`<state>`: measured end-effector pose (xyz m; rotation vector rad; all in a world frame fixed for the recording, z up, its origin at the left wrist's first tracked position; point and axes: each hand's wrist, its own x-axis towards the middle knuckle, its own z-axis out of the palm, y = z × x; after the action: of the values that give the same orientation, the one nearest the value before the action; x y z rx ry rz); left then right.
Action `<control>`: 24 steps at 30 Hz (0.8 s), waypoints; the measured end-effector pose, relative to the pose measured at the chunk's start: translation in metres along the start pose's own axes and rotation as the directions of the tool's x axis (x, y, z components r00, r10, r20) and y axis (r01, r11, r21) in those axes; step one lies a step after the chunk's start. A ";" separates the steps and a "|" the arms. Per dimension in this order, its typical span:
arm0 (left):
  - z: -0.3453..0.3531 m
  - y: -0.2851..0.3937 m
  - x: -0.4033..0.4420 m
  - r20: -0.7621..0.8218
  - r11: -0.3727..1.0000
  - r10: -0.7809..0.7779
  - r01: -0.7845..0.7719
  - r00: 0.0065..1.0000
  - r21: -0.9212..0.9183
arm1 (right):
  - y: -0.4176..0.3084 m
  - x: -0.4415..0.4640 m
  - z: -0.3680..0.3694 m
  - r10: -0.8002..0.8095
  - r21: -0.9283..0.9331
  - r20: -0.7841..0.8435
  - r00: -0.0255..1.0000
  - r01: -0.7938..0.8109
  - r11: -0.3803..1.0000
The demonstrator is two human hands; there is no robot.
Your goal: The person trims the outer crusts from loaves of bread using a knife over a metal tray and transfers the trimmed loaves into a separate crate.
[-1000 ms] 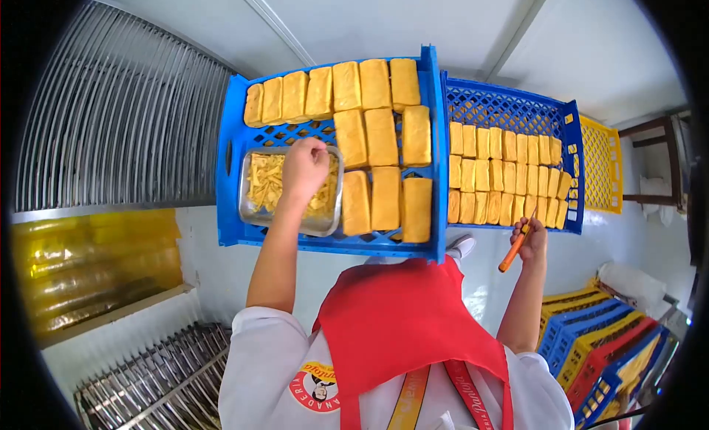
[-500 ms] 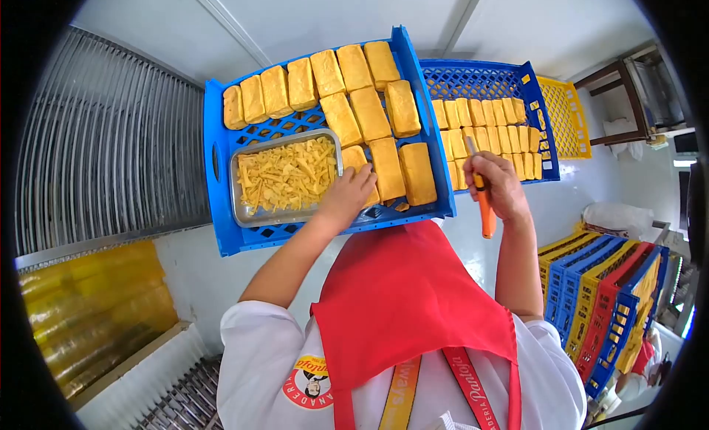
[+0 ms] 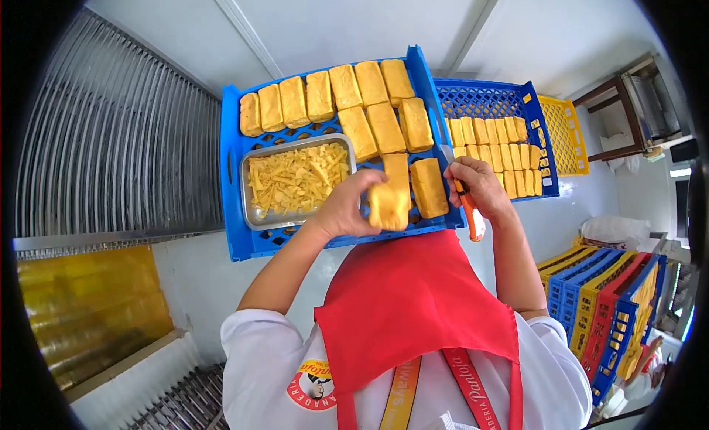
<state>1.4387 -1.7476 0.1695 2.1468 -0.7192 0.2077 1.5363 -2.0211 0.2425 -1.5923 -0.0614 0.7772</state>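
My left hand [image 3: 348,206] grips a yellow loaf [image 3: 388,207] by its side, lifted and tilted over the near edge of the blue crate [image 3: 232,171]. My right hand [image 3: 480,186] holds a knife with an orange handle [image 3: 469,210], its blade pointing up and away beside the crate's right wall. Rows of yellow loaves [image 3: 345,86] lie in the crate. A metal tray [image 3: 255,220] at the crate's left holds thin yellow scraps [image 3: 295,180]. Left of the held loaf, this tray lies close to my left wrist.
Behind on the right stand a second blue crate [image 3: 480,98] of smaller loaves and a yellow crate [image 3: 565,134]. Metal racks [image 3: 111,134] line the left. Stacked coloured crates [image 3: 591,304] stand at lower right, with part of another person [image 3: 646,371] beyond.
My left hand has closed on a loaf and raised it from the crate's near row. My right hand, with the knife, has moved slightly left and down, closer to the crate.
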 end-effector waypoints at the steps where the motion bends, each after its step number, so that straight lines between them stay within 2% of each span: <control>1: -0.004 0.010 -0.004 -0.177 0.926 -0.240 0.170 0.954 -0.338 | 0.002 0.006 0.004 0.033 0.014 -0.007 0.999 -0.033 0.999; 2: -0.008 0.015 -0.007 -0.259 0.720 -0.501 0.232 0.826 -0.654 | 0.004 0.012 0.008 0.064 0.027 -0.010 0.998 -0.064 0.998; 3: -0.013 0.012 -0.009 -0.357 0.693 -0.551 0.175 0.755 -0.700 | 0.008 0.017 0.016 0.065 0.029 0.023 0.998 -0.065 0.997; 4: -0.020 0.006 -0.014 -0.369 0.698 -0.555 0.176 0.746 -0.694 | 0.011 0.023 0.026 0.070 -0.029 0.051 0.996 -0.069 0.997; 6: -0.035 -0.008 -0.034 -0.414 0.668 -0.652 0.224 0.635 -0.709 | 0.013 0.032 0.051 0.074 -0.222 0.121 0.990 -0.046 0.974; 7: -0.037 -0.015 -0.049 -0.415 0.684 -0.679 0.317 0.605 -0.656 | 0.015 0.036 0.067 0.061 -0.291 0.130 0.990 -0.021 0.957; 8: -0.041 -0.013 -0.056 -0.426 0.689 -0.680 0.321 0.597 -0.650 | 0.015 0.041 0.082 0.026 -0.390 0.153 0.988 0.036 0.920; 9: -0.045 -0.010 -0.064 -0.465 0.800 -0.597 0.443 0.653 -0.405 | 0.013 0.043 0.097 -0.099 -0.468 0.182 0.978 0.175 0.866; 10: -0.049 -0.006 -0.071 -0.472 0.843 -0.514 0.524 0.716 -0.123 | 0.011 0.046 0.112 -0.221 -0.535 0.221 0.950 0.308 0.787; 11: -0.049 -0.002 -0.074 -0.491 0.851 -0.494 0.514 0.717 -0.106 | 0.011 0.049 0.125 -0.226 -0.530 0.237 0.945 0.321 0.785; 13: -0.050 0.004 -0.081 -0.496 0.855 -0.482 0.512 0.722 -0.087 | 0.012 0.057 0.146 -0.360 -0.665 0.351 0.865 0.500 0.554; 14: -0.050 0.006 -0.084 -0.491 0.861 -0.471 0.502 0.733 -0.078 | 0.014 0.061 0.153 -0.363 -0.662 0.363 0.858 0.512 0.548; 16: -0.051 0.007 -0.092 -0.495 0.849 -0.493 0.520 0.715 -0.094 | 0.019 0.066 0.164 -0.447 -0.704 0.446 0.776 0.612 0.360; 17: -0.052 0.011 -0.094 -0.481 0.847 -0.501 0.522 0.719 -0.101 | 0.021 0.067 0.167 -0.466 -0.714 0.451 0.761 0.621 0.323; 21: -0.055 0.016 -0.101 -0.461 0.841 -0.507 0.536 0.728 -0.079 | 0.022 0.068 0.170 -0.417 -0.684 0.541 0.730 0.671 0.288; 24: -0.056 0.020 -0.101 -0.459 0.859 -0.480 0.507 0.748 -0.071 | 0.026 0.067 0.170 -0.351 -0.622 0.612 0.709 0.705 0.341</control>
<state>1.3498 -1.6719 0.1798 2.1402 0.1488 0.4390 1.4914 -1.8483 0.1952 -2.0800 -1.4191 0.4810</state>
